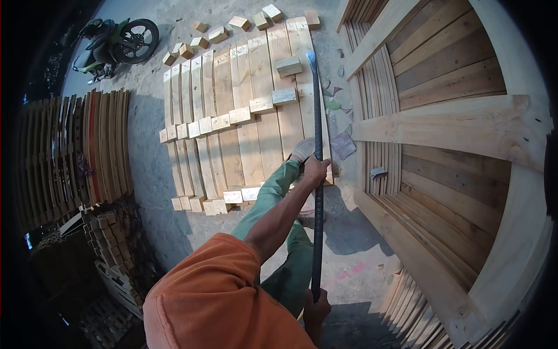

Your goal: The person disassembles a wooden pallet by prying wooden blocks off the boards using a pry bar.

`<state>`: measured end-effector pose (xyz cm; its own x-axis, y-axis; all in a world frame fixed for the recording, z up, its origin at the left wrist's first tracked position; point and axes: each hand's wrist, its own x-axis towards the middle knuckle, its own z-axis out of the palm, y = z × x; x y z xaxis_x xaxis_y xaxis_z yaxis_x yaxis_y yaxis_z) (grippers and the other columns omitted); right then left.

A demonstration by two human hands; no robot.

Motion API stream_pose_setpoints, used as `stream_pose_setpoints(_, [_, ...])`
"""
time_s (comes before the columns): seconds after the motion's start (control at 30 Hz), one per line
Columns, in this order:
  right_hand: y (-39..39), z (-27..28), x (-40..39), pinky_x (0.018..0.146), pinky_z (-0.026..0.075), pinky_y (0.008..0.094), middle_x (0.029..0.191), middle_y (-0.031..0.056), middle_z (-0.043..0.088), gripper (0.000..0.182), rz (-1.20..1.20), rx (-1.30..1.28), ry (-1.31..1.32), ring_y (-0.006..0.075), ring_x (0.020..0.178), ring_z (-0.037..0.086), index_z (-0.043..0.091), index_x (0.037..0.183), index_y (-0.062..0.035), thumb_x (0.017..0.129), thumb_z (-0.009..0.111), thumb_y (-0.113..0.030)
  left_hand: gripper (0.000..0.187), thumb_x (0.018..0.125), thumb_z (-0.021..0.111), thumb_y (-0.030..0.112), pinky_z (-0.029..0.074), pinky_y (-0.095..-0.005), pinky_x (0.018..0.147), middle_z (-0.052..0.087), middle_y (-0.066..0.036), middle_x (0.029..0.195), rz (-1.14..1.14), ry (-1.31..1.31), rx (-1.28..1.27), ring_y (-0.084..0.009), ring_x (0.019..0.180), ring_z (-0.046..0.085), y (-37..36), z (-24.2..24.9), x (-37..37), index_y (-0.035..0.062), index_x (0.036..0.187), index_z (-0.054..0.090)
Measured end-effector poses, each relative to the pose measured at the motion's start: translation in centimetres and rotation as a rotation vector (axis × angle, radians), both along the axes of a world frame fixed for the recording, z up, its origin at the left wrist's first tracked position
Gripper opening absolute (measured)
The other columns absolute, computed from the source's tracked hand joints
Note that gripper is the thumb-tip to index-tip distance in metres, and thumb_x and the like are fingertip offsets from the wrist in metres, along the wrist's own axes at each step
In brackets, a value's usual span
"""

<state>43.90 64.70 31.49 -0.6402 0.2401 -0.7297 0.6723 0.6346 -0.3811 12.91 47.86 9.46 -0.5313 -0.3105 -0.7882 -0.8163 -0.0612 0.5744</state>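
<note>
A long dark ribbed pry bar [318,232] with a flattened, shiny tip runs up the middle of the head view. My left hand [316,173] is closed around its middle. Lower down, near my body, my right hand [317,305] grips the bar's other end. The tip reaches over the right edge of a wooden pallet [250,87], made of boards lying side by side on the ground. Rows of wooden blocks [221,122] cross its middle and lower edge. One shoe [303,149] rests at the pallet's right side, below a green trouser leg.
Large wooden pallets or frames [442,125] stand along the right. Stacked slats [75,151] and a pile of blocks [110,244] are on the left. Loose blocks [218,35] lie beyond the pallet, and a motorcycle [119,46] stands at the far left. Scraps [343,145] litter the concrete.
</note>
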Motion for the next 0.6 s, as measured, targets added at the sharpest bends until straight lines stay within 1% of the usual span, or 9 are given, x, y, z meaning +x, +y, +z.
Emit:
stream_pose_setpoints(0.1, [-0.6, 4.3, 2.2, 0.055, 0.047, 0.0413, 0.063, 0.0117, 0.059, 0.045, 0.054, 0.09, 0.094, 0.0324, 0.058, 0.059, 0.058, 0.085, -0.0052, 0.076, 0.064, -0.049, 0.027, 0.082, 0.063, 0.019, 0.033, -0.0323, 0.033, 0.044, -0.003, 0.051, 0.03, -0.107, 0.085, -0.0133, 0.038, 0.043, 0.0, 0.7, 4.7, 0.0041, 0.069, 0.044])
stream_pose_setpoints(0.13, [-0.6, 5.4, 2.7, 0.055, 0.047, 0.0413, 0.063, 0.0117, 0.059, 0.045, 0.047, 0.091, 0.092, 0.0324, 0.058, 0.059, 0.058, 0.085, -0.0052, 0.076, 0.064, -0.049, 0.028, 0.082, 0.064, 0.019, 0.034, -0.0332, 0.034, 0.045, -0.004, 0.051, 0.081, -0.165, 0.149, -0.0133, 0.038, 0.045, 0.1, -0.9, 7.1, 0.0051, 0.069, 0.044])
stream_pose_setpoints(0.17, [-0.4, 6.6, 3.2, 0.054, 0.047, 0.0411, 0.062, 0.0116, 0.059, 0.043, 0.087, 0.146, 0.007, 0.0317, 0.058, 0.06, 0.059, 0.088, -0.0058, 0.076, 0.065, -0.046, 0.027, 0.082, 0.063, 0.018, 0.038, -0.0337, 0.034, 0.047, -0.007, 0.052, 0.141, -0.229, 0.198, -0.0175, 0.038, 0.047, 0.0, -1.6, 9.2, -0.0008, 0.069, 0.048])
stream_pose_setpoints(0.23, [-0.2, 10.1, 2.0, 0.054, 0.047, 0.0408, 0.062, 0.0115, 0.059, 0.041, 0.128, 0.211, -0.094, 0.031, 0.058, 0.061, 0.059, 0.091, -0.0064, 0.076, 0.066, -0.044, 0.027, 0.082, 0.063, 0.017, 0.037, -0.0341, 0.034, 0.047, -0.007, 0.052, 0.111, -0.285, 0.17, -0.0177, 0.037, 0.047, 0.1, -2.2, 12.7, -0.0011, 0.07, 0.048])
stream_pose_setpoints(0.3, [-0.7, 13.1, -2.3, 0.069, 0.046, 0.0447, 0.091, 0.017, 0.063, 0.042, 0.16, 0.168, -0.491, 0.0337, 0.081, 0.059, 0.059, 0.109, -0.0114, 0.086, 0.052, -0.046, 0.026, 0.082, 0.063, 0.017, 0.037, -0.0346, 0.034, 0.047, -0.007, 0.053, 0.079, -0.335, 0.145, -0.018, 0.037, 0.047, 0.4, -2.9, 15.2, -0.0015, 0.07, 0.049])
stream_pose_setpoints(0.4, [-1.0, 14.7, -2.4, 0.063, 0.047, 0.0464, 0.078, 0.022, 0.06, 0.044, 0.137, 0.155, -0.33, 0.0377, 0.07, 0.058, 0.06, 0.104, -0.0076, 0.085, 0.053, -0.047, 0.026, 0.082, 0.063, 0.018, 0.037, -0.036, 0.034, 0.049, -0.008, 0.053, 0.134, -0.402, 0.2, -0.0187, 0.038, 0.048, -0.1, -2.6, 17.5, -0.0018, 0.071, 0.05])
stream_pose_setpoints(0.47, [-2.8, 16.5, -4.7, 0.063, 0.046, 0.0462, 0.079, 0.021, 0.061, 0.041, 0.182, 0.153, -0.404, 0.037, 0.07, 0.058, 0.06, 0.102, -0.0077, 0.085, 0.054, -0.044, 0.031, 0.085, 0.06, 0.02, 0.037, -0.0363, 0.035, 0.047, -0.006, 0.051, 0.039, -0.417, 0.207, -0.0199, 0.037, 0.048, -1.5, -1.9, 15.9, 0.0011, 0.064, 0.049])
stream_pose_setpoints(0.53, [-5.4, 17.4, -7.6, 0.062, 0.046, 0.0455, 0.078, 0.0192, 0.061, 0.037, 0.259, 0.147, -0.483, 0.0359, 0.069, 0.058, 0.06, 0.099, -0.0078, 0.084, 0.056, -0.042, 0.026, 0.083, 0.062, 0.017, 0.036, -0.0366, 0.035, 0.049, -0.008, 0.052, 0.071, -0.451, 0.28, -0.0196, 0.038, 0.048, -4.1, -0.1, 13.0, -0.0023, 0.07, 0.051])
stream_pose_setpoints(0.6, [-8.2, 15.8, -8.4, 0.06, 0.047, 0.0446, 0.074, 0.0175, 0.061, 0.038, 0.27, 0.157, -0.453, 0.0352, 0.067, 0.059, 0.06, 0.097, -0.0079, 0.083, 0.058, -0.043, 0.027, 0.084, 0.061, 0.019, 0.037, -0.0353, 0.035, 0.048, -0.009, 0.05, 0.014, -0.358, 0.232, -0.0199, 0.037, 0.048, -7.8, -2.6, 10.3, -0.0014, 0.069, 0.051])
